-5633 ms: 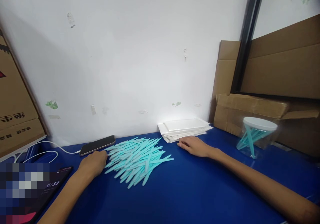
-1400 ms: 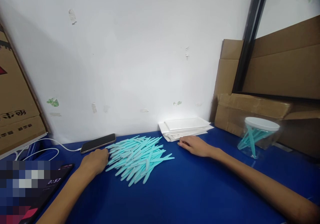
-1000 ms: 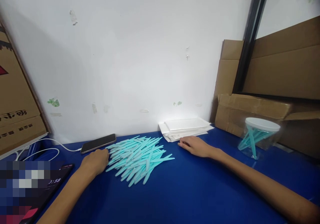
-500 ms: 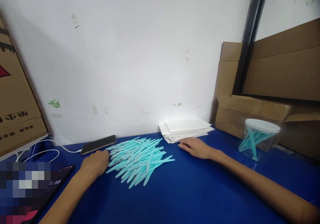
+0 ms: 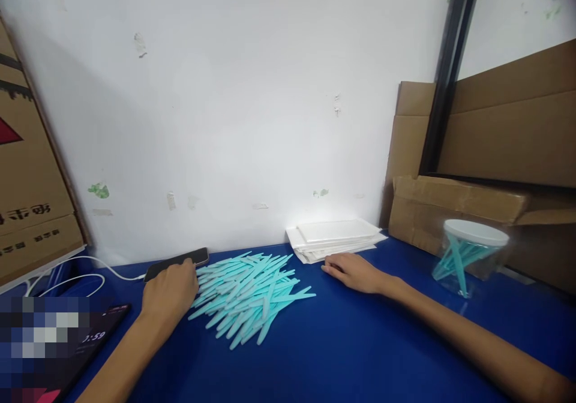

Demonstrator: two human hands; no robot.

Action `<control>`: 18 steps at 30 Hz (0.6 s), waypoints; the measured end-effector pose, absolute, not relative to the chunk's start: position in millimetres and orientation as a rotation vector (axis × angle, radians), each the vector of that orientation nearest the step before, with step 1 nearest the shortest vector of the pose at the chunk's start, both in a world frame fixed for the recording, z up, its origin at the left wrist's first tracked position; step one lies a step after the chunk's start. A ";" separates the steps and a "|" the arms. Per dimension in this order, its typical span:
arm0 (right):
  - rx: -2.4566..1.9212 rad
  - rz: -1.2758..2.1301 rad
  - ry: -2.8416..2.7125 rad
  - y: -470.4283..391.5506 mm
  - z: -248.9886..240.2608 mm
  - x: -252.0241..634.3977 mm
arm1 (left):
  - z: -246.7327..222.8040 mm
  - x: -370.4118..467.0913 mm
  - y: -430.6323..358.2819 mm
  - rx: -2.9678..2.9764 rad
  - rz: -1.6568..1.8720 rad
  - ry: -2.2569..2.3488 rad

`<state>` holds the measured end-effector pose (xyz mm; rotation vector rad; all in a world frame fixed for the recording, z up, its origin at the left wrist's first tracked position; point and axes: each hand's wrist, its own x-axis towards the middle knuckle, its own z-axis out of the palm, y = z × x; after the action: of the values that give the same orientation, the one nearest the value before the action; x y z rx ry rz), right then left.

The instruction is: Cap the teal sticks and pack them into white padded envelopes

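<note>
A heap of slim, tapered turquoise plastic sticks [image 5: 252, 292] lies on the blue tabletop between my hands; their exact kind is not clear. At its left edge rests my left hand [image 5: 173, 289], back up and fingers curled, with the fingertips mostly hidden. Just behind that hand lies a dark phone [image 5: 198, 256] with a white cable. My right hand [image 5: 353, 272] rests on the table with its fingers folded in, and nothing shows in it. It sits right in front of a stack of flat white packets [image 5: 335, 241], to the right of the heap.
A clear jar [image 5: 463, 265] with a white lid, holding similar turquoise sticks, stands at the right. Cardboard boxes [image 5: 454, 202] line the right side, and another carton [image 5: 33, 169] stands at the left. A lit device screen [image 5: 94, 337] lies at the lower left. A white wall rises behind.
My left hand has shifted slightly, its knuckles now overlapping the phone's near edge. The view has tipped a little upward. My right hand and the heap look unchanged; the screen's clock advanced.
</note>
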<state>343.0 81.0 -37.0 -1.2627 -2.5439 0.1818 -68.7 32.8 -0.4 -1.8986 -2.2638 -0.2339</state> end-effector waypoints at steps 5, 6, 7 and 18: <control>-1.248 0.182 -2.553 81.0 -36.8 342.5 | 15.9 -42.8 20.9 -1.876 -0.468 -1.947; -1.243 0.173 -2.554 81.1 -37.0 342.6 | 16.0 -37.9 19.0 -1.955 -0.542 -1.860; -1.240 0.164 -2.553 81.2 -37.2 342.6 | 14.7 -33.0 17.2 -2.057 -0.607 -1.778; -1.247 0.135 -2.536 80.5 -37.7 341.1 | -22.7 8.2 5.4 -2.478 -0.651 -1.541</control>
<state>341.1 80.5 -37.7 -1.2472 -2.5360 0.1352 8.2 5.4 -22.7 -2.4777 -1.5407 -0.6511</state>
